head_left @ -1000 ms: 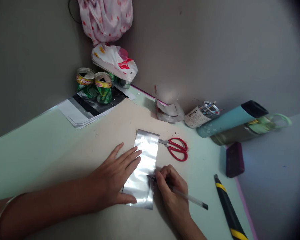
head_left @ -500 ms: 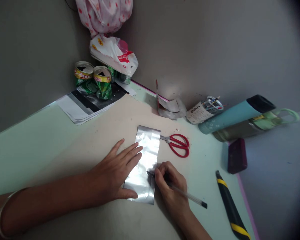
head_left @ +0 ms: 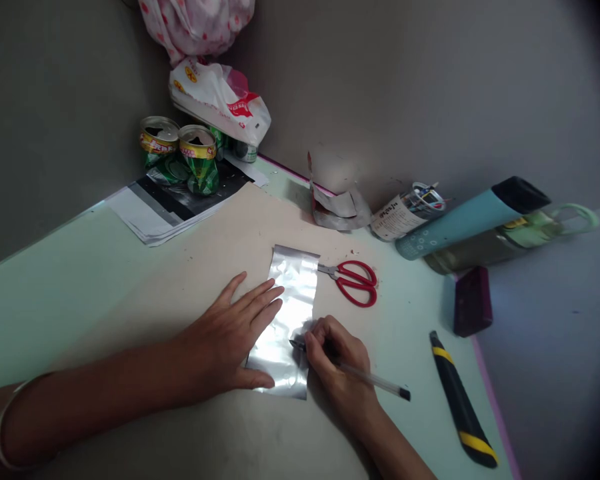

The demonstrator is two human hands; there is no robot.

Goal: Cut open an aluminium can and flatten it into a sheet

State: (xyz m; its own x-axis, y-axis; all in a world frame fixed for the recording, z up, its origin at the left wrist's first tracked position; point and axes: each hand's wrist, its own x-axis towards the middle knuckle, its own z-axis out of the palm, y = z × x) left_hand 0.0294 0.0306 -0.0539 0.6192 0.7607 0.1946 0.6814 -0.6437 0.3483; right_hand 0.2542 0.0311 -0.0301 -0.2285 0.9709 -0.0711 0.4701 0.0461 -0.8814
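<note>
A shiny silver metal sheet (head_left: pixel 291 313) lies flat on the table, bright with glare. My left hand (head_left: pixel 235 337) rests with spread fingers on its left side. Between the fingers of my right hand (head_left: pixel 343 370) is a clear ballpoint pen (head_left: pixel 377 381) with a black end cap. The pen's tip points at the sheet's lower middle; whether it touches the metal I cannot tell. Red-handled scissors (head_left: pixel 355 283) lie beside the sheet's upper right edge, their blade tips hidden under it.
Crushed green cans (head_left: pixel 200 163) stand on papers (head_left: pixel 145 223) at the back left, near a white plastic bag (head_left: pixel 220 100). Along the wall are cut metal scraps (head_left: pixel 343 210), a pen cup (head_left: pixel 397 217), a blue bottle (head_left: pixel 460 223) and a dark red box (head_left: pixel 473 303). A utility knife (head_left: pixel 463 403) lies right.
The whole view has shifted slightly, so everything sits a little higher. The pen tip has moved slightly over the sheet; my left hand keeps its place on it.
</note>
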